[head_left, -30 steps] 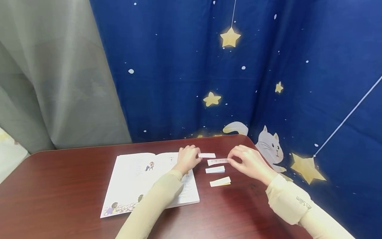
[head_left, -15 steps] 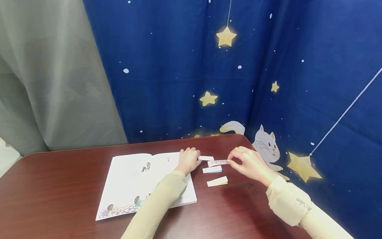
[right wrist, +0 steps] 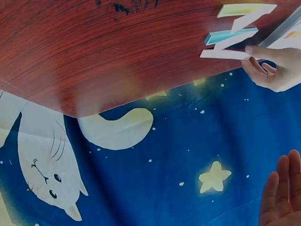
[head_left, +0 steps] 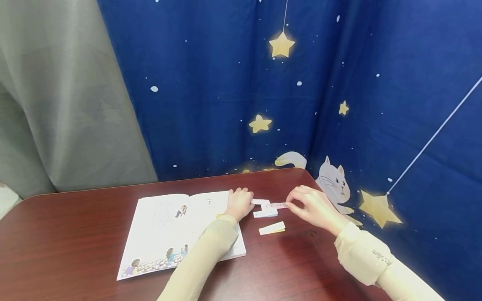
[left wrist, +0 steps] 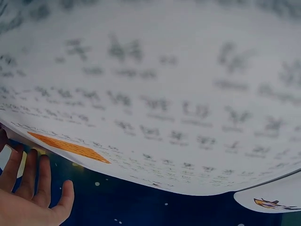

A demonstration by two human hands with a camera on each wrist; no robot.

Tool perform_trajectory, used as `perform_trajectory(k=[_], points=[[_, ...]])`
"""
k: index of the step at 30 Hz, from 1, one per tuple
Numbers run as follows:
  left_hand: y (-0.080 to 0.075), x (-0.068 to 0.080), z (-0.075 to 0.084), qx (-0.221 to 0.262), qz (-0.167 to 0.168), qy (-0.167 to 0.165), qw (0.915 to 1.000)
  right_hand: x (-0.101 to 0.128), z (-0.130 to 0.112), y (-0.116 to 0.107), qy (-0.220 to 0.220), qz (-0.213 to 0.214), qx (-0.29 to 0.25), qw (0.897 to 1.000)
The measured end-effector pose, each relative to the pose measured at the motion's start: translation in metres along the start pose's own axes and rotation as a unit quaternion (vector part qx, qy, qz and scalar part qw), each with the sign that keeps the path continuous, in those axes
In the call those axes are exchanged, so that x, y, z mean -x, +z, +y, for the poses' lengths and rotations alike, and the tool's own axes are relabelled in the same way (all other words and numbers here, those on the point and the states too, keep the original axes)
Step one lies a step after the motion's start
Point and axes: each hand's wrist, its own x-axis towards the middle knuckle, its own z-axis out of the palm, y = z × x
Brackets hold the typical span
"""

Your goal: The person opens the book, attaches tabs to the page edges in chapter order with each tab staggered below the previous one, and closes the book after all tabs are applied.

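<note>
My left hand (head_left: 240, 204) reaches over the right page of an open book (head_left: 165, 225) and pinches the left end of a white paper strip (head_left: 260, 201). My right hand (head_left: 310, 205) holds the end of a narrow printed paper strip (head_left: 276, 205) between thumb and fingers. That strip's left end overlaps the white one. Just below lies a folded strip with a blue underside (head_left: 265, 214), and nearer the front a folded strip with a yellow underside (head_left: 272, 228). In the right wrist view, my left thumb presses on the white strip (right wrist: 223, 54).
A dark red wooden table (head_left: 75, 234) bears everything, with its rounded right corner close to my right hand. Behind it hang a blue curtain (head_left: 211, 104) printed with stars and a cat, and a grey curtain (head_left: 75, 104).
My left hand has brought the white strip nearer the blue-backed one. The printed strip has drawn close enough to overlap the white strip. The head view has shifted slightly.
</note>
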Motion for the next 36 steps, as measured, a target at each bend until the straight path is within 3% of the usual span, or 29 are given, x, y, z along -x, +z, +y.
perform_trajectory(k=[15, 16, 23, 29, 36], points=[[0.002, 0.000, 0.004, -0.007, -0.049, -0.019, 0.9986, 0.000, -0.001, 0.000, -0.006, 0.001, 0.001, 1.000], [0.004, 0.000, 0.003, -0.007, -0.038, -0.014, 0.9992, 0.000, -0.001, 0.000, -0.006, 0.000, 0.001, 1.000], [0.002, 0.003, 0.003, -0.004, -0.052, -0.018, 0.9985, 0.001, -0.001, 0.001, -0.008, -0.001, -0.001, 1.000], [0.000, 0.005, 0.001, -0.014, -0.042, -0.010, 0.9990, 0.000, -0.002, 0.002, -0.009, -0.001, -0.002, 1.000], [-0.013, 0.008, -0.002, 0.017, -0.026, -0.002, 0.9995, -0.002, -0.003, 0.005, -0.015, 0.009, -0.003, 1.000]])
